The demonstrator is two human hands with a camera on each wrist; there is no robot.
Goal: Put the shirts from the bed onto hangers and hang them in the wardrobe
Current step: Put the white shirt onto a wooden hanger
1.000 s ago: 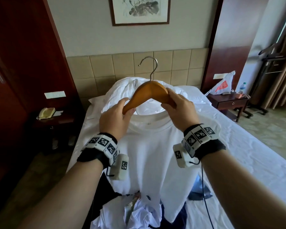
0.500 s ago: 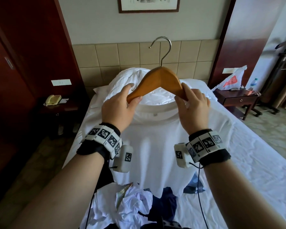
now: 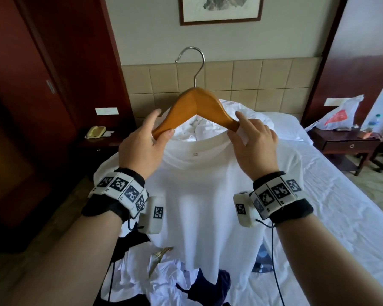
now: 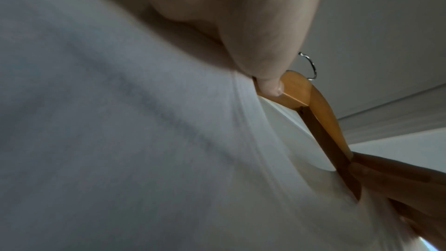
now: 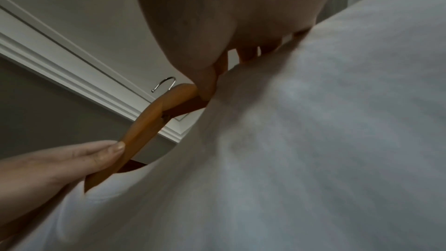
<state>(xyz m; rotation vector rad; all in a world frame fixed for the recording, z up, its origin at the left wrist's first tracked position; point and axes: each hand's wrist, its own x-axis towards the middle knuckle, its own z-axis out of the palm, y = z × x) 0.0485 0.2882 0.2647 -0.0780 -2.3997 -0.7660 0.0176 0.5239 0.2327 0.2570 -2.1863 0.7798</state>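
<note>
1. Nearest the camera, a crumpled heap of white and dark clothes (image 3: 170,281) lay at the foot of the bed (image 3: 318,217), shirts not yet hung.
2. Just above it, the white T-shirt (image 3: 199,195) hung in the air, soft, smooth knit with a ribbed collar, and the wooden hanger (image 3: 197,107) sat inside its neck opening.
3. The left hand (image 3: 142,149) was curled around the hanger's left arm, thumb and fingers pinching wood and collar together.
4. The right hand (image 3: 252,142) pinched the right arm and the fabric there, forefinger raised along the wood.
5. The hanger was glossy, honey-coloured, a curved V with a thin chrome hook (image 3: 194,62) on top.
6. The risk, I'd say: the wood looked slick, so one shoulder could slide off if either pinch let go unevenly, and the stretchy collar could overstretch if tugged.
7. Farther back, rumpled white bedding (image 3: 208,127) was piled against the tiled headboard (image 3: 252,80); no wardrobe rail was in sight.
</note>
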